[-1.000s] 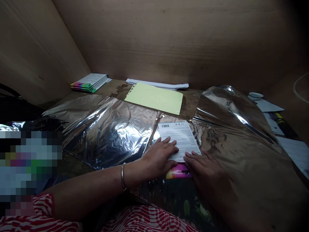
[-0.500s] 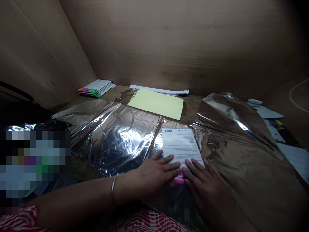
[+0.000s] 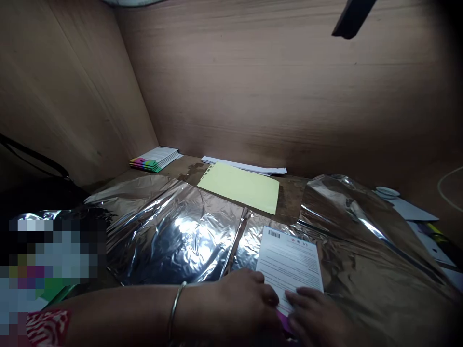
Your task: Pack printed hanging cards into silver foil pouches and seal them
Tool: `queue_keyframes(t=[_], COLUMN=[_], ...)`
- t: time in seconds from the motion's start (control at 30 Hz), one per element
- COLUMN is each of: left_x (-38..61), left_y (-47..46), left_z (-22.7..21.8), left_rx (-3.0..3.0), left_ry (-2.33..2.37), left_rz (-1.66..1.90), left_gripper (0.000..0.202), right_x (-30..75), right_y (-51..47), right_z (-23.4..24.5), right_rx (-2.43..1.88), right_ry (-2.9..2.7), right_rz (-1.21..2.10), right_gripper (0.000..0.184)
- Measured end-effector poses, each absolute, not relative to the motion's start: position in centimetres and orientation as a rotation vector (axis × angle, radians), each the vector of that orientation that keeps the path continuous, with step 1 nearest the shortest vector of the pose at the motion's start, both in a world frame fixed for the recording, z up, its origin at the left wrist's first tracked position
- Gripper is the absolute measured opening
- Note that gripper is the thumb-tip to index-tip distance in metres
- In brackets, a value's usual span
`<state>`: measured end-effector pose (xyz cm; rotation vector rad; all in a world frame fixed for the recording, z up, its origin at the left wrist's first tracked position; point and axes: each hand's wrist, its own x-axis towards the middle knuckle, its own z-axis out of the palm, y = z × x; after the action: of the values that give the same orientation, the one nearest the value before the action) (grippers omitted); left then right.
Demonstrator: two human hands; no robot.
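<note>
While lying low across the bottom of the head view, left forearm [image 3: 119, 308] stretched toward a printed card [image 3: 289, 265], a metal bangle [image 3: 174, 306] around the wrist and left hand [image 3: 246, 296] angled inward. Left fingers [image 3: 269, 294] curled, tips against the card's left edge; whether pinching, impossible to tell. Right hand [image 3: 314, 315] just beside it, right fingers [image 3: 300, 295] spread open and flat on the card's lower edge, no visible grip. Card lying on crinkled silver foil [image 3: 173, 231], a pink package [image 3: 284, 320] showing beneath its lower edge. Open foil on both sides of the hands. Farther off, a pale green sheet [image 3: 240, 187], white papers [image 3: 244, 165] and a stack of booklets [image 3: 155, 159] on a wooden board [image 3: 292, 197].
</note>
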<state>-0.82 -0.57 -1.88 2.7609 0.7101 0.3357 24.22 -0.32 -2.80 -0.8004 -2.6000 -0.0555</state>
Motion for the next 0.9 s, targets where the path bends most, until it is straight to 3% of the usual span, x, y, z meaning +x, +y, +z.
queue_keyframes(t=[0.13, 0.27, 0.4, 0.5, 0.6, 0.7, 0.9], left_x=[-2.2, -4.1, -4.6, -4.5, -4.7, -5.0, -4.1], left_y=[7.6, 13.2, 13.8, 13.3, 12.7, 12.2, 12.9], left_z=[-1.1, -2.6, -4.7, -4.9, -3.9, -2.8, -2.1], left_rx=[2.538, 2.466, 2.44, 2.367, 2.132, 1.423, 0.435], left_ry=[1.266, 1.545, 1.619, 1.583, 1.502, 1.432, 0.799], left_rz=[0.447, 0.422, 0.412, 0.472, 0.847, 1.229, 1.062], left_gripper=[0.04, 0.044, 0.048, 0.048, 0.05, 0.045, 0.048], right_x=[20.7, 17.0, 15.0, 14.5, 14.8, 15.9, 19.3], right_y=[9.6, 19.5, 22.6, 21.9, 20.7, 20.1, 19.6], right_z=[-0.5, -0.9, -2.3, -2.6, -2.1, -1.2, -0.7], right_rx=[-1.449, -1.549, -1.52, -1.439, -1.311, -1.182, -1.024], right_ry=[-1.758, -1.449, -1.227, -1.134, -1.08, -1.045, -0.918], right_rz=[0.801, 0.961, 1.241, 1.447, 1.553, 1.557, 1.736], right_gripper=[0.021, 0.022, 0.021, 0.01, 0.018, 0.025, 0.029])
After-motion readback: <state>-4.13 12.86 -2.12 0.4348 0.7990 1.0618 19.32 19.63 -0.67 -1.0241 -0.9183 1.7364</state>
